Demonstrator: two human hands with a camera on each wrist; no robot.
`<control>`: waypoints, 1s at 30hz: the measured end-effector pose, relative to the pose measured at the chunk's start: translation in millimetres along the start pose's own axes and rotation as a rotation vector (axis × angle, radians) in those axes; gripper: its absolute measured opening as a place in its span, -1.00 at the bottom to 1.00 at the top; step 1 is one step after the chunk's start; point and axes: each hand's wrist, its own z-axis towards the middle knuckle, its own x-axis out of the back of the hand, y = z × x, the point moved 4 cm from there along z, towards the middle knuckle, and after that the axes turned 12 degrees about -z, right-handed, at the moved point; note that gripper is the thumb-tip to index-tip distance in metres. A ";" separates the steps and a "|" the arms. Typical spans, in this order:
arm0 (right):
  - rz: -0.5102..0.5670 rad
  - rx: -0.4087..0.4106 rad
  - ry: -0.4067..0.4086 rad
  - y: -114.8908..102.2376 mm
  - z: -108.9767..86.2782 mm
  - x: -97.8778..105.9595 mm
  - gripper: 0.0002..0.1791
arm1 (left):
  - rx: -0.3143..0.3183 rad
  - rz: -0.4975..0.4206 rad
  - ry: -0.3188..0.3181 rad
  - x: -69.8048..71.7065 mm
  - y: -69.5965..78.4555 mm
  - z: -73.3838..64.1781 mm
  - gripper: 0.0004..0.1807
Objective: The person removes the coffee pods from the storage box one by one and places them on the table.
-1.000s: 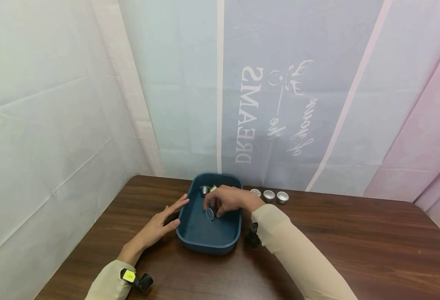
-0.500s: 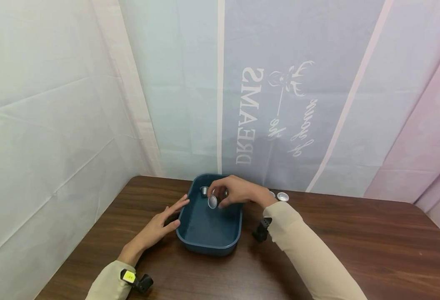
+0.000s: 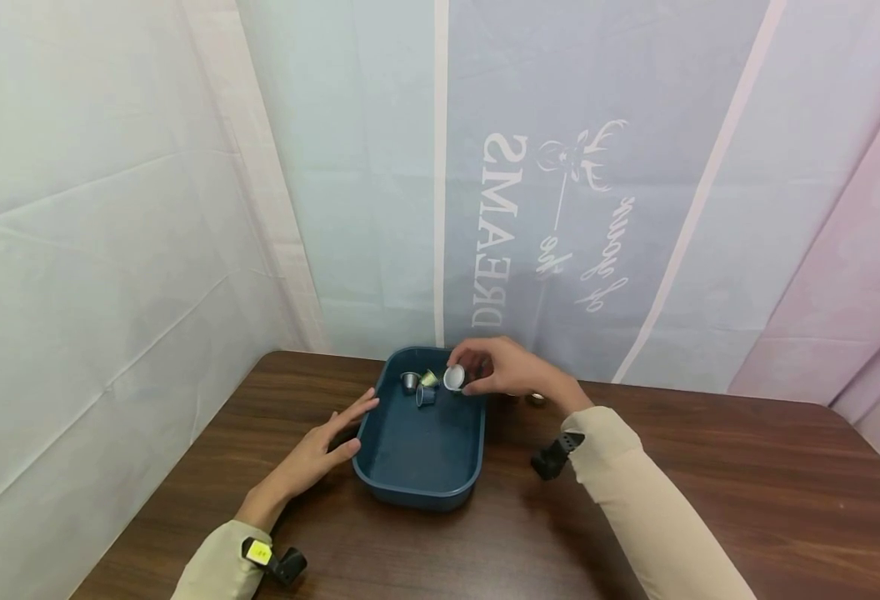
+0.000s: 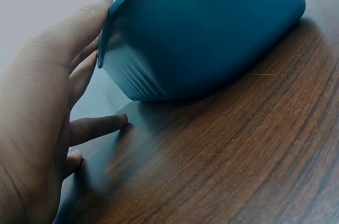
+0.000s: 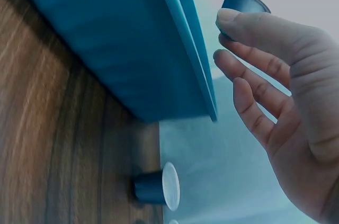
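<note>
My right hand pinches a coffee capsule between thumb and fingers, over the back right rim of the blue basin. Its pale lid faces the head camera; in the right wrist view the capsule looks dark, with the other fingers loosely bent below it. Inside the basin, towards the back, lie a dark grey capsule, a yellow-green capsule and a blue capsule. With fingers spread and nearly straight, my left hand rests at the basin's left rim, thumb apart from the fingers.
On the table, right of the basin, a capsule stands lid up, with part of another past it. My right hand and wrist cover most of that row in the head view. A printed cloth hangs behind the wooden table.
My right hand has lifted the capsule from the middle of the basin and carried it back and right to the rim, uncovering the blue capsule. The left hand has stayed put.
</note>
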 end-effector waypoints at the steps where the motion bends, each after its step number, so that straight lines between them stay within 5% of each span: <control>1: 0.016 -0.009 0.011 -1.6 -3.2 3.1 -0.58 | 0.000 0.002 0.000 -0.1 -0.1 -0.1 -0.38; 8: 0.107 -0.051 0.086 -17.9 -28.9 29.1 -0.62 | 0.012 -0.011 0.004 -0.5 0.3 0.0 -0.37; 19: 0.119 -0.084 0.194 1.7 -61.6 34.2 -0.62 | 0.019 0.001 0.023 -0.2 0.5 -0.2 -0.37; 30: 0.093 -0.259 0.324 27.0 -99.7 30.9 -0.62 | 0.022 -0.009 0.016 -0.6 1.2 0.6 -0.36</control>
